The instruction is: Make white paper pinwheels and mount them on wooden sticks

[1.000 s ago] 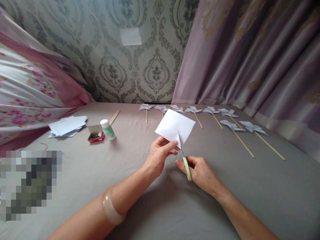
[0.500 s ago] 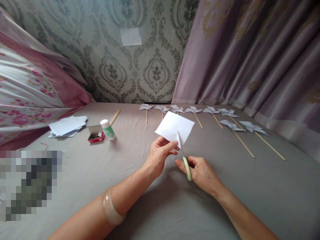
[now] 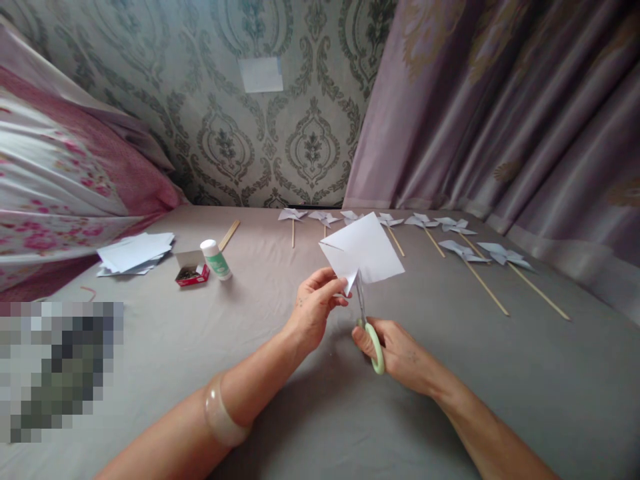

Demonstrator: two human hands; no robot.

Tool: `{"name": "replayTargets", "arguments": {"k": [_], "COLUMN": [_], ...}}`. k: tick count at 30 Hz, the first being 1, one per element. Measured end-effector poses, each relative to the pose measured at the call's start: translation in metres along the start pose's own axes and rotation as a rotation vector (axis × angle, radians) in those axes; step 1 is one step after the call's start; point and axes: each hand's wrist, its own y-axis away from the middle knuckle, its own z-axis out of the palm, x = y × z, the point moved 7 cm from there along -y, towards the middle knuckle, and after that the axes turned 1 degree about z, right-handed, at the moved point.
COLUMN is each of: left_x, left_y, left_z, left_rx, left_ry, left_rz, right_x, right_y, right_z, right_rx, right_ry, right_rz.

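Nearest to the camera, a clear, band-shaped bangle [image 3: 223,419] is worn on the left forearm. Above the grey cloth surface [image 3: 310,433], a pair of scissors with pale green looped handles and slim metal blades [image 3: 363,312] is gripped by the right hand [image 3: 397,347]; the thumb is passed through one loop, and the fingers are mostly hidden.

Just beyond, a square sheet of plain white paper [image 3: 370,248] is held clear of the surface by the left hand [image 3: 315,307], its near corner being pinched between thumb and fingers. The sheet is presented cornerwise, with one corner directed up and away. A straight, narrow slit is seen running inward from the left corner. At the near corner, a second slit is opened: a pointed flap is retained by the left hand, and the blades are positioned along its right side. How far the blades are parted cannot be told.

Farther left, a small open red cardboard box [image 3: 193,275] is placed beside an upright white cylindrical tube with a green label [image 3: 216,260]. Beyond these, flat wooden sticks [image 3: 230,235] are laid together. At far right, white paper pinwheels on wooden sticks [image 3: 506,254] are laid out.
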Motion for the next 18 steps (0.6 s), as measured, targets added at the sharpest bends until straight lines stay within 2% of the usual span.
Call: {"name": "replayTargets", "arguments": {"k": [5, 7, 10, 14, 16, 18], "left_x": [0.015, 0.020, 0.023, 0.014, 0.006, 0.000], "left_y": [-0.011, -0.015, -0.020, -0.020, -0.018, -0.016], "left_z": [-0.014, -0.021, -0.030, -0.031, -0.028, -0.024], "left_rx": [0.115, 0.168, 0.214, 0.186, 0.143, 0.089], "left_ry": [0.062, 0.074, 0.042, -0.054, -0.090, -0.112], "left_rz": [0.034, 0.049, 0.074, 0.060, 0.002, -0.067], "right_x": [0.003, 0.003, 0.005, 0.010, 0.012, 0.014], "right_y": [0.002, 0.001, 0.000, 0.004, 0.006, 0.006], "right_z": [0.004, 0.000, -0.020, -0.051, -0.062, -0.068], "right_rx": [-0.077, -0.031, 0.188, 0.510, 0.607, 0.646], "right_ry": [0.036, -0.017, -0.123, -0.211, -0.221, -0.242], "right_rz": [0.000, -0.008, 0.012, 0.016, 0.002, -0.008]}}
